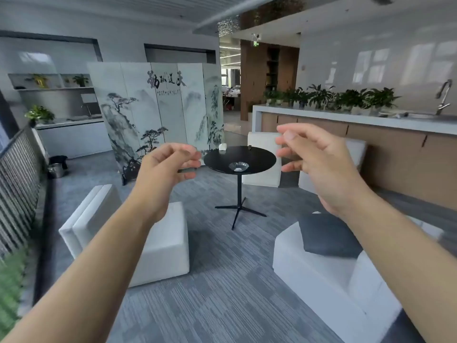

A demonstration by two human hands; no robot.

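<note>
Black table (262, 154) between both hands (163, 174) (321, 167)

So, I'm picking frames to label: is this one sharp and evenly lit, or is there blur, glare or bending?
Head view: the left hand and right hand are soft, blurred at the fingers; the black table is fairly sharp; the wide lens bows the railing at the left edge; window reflections glare on the glossy wall; light is soft and even, shadows faint.
</note>
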